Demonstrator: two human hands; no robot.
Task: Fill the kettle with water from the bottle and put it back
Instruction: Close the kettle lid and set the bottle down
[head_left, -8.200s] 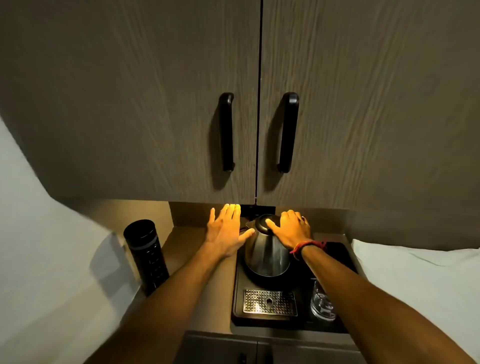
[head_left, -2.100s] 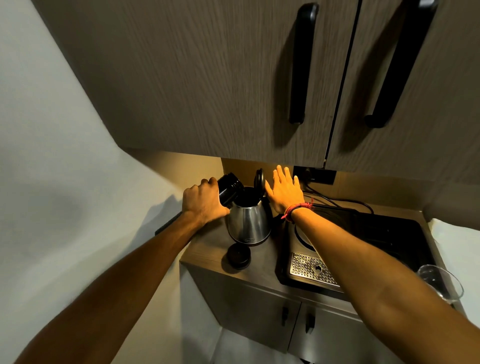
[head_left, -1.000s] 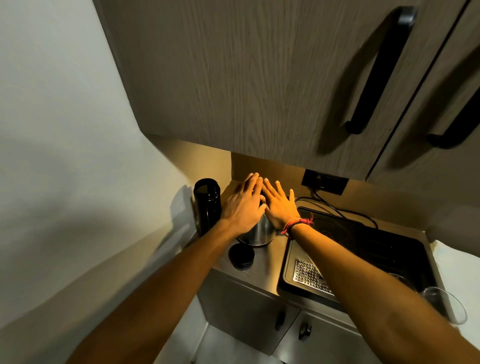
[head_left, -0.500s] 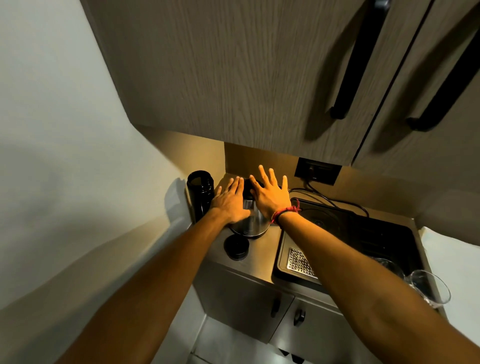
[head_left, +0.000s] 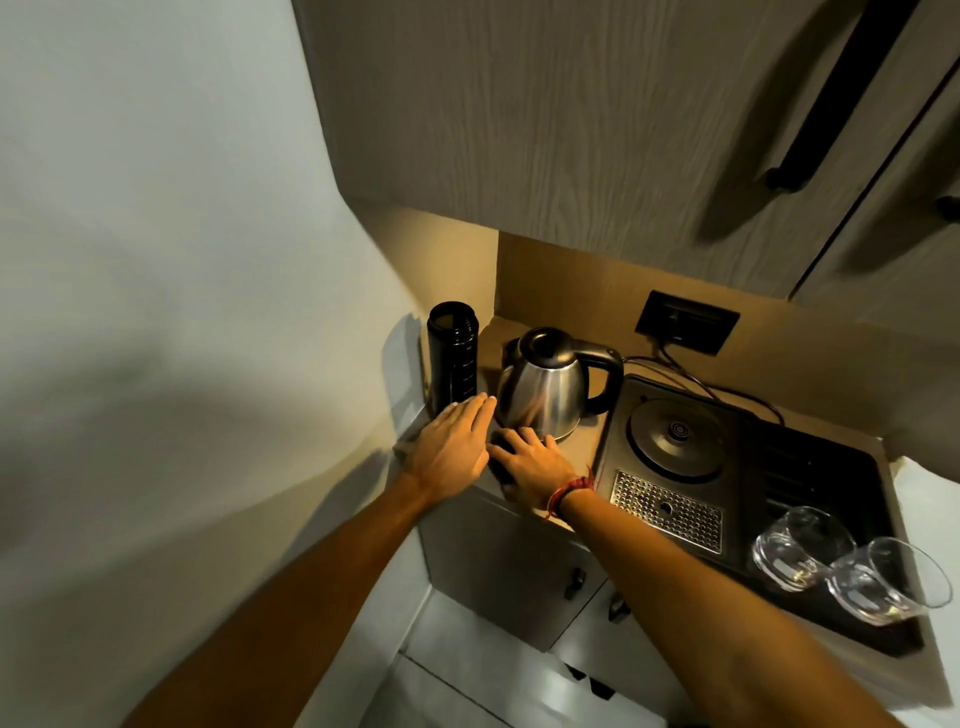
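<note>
On the table (head_left: 582, 447), left corner: 1 steel kettle (head_left: 545, 395), lid shut, upright beside the black tray (head_left: 810, 467), off its round base (head_left: 675, 439). Just left, 1 black bottle (head_left: 452, 358), upright, uncapped. In front of kettle: left hand (head_left: 452, 447) flat, fingers spread, holding nothing; right hand (head_left: 530, 467) cupped over the dark bottle cap (head_left: 498, 449), grip not discernible. On tray, near right corner: 2 clear glasses (head_left: 841, 571).

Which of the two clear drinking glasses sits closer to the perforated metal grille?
The left clear drinking glass, standing just right of the perforated metal grille on the black tray. The other glass touches its far side.
</note>
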